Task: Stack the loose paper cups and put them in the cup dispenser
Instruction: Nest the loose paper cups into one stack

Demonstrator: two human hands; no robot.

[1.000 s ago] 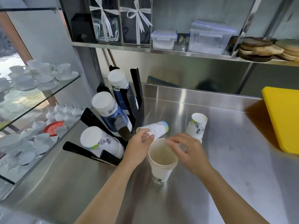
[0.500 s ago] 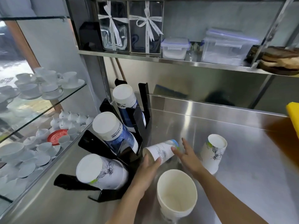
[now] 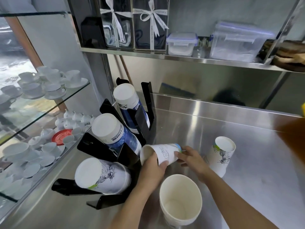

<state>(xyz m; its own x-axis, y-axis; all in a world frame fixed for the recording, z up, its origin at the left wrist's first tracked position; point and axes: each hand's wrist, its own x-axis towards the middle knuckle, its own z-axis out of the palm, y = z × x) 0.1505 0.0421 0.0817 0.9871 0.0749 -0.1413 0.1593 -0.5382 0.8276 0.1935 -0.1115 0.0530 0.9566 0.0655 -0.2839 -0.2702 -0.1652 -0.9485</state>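
A white paper cup with a line drawing (image 3: 162, 153) lies on its side on the steel counter, mouth to the left. My left hand (image 3: 151, 169) grips it near the rim, and my right hand (image 3: 192, 160) holds its base end. A stack of nested cups (image 3: 180, 200) stands mouth up in front of my hands. Another printed cup (image 3: 220, 156) stands upside down to the right. The black cup dispenser (image 3: 115, 156) on the left holds three slanted rows of cups, two blue-printed and one white.
The steel counter (image 3: 239, 138) runs right and back to a steel wall. A shelf above carries ribboned boxes (image 3: 133, 22) and plastic containers (image 3: 181, 43). Glass shelves (image 3: 41, 103) with white china stand at left. A yellow object shows at the right edge.
My view has moved closer and to the left. Both hands left the upright stack and took hold of the cup lying on its side, the right hand now closed on its base.
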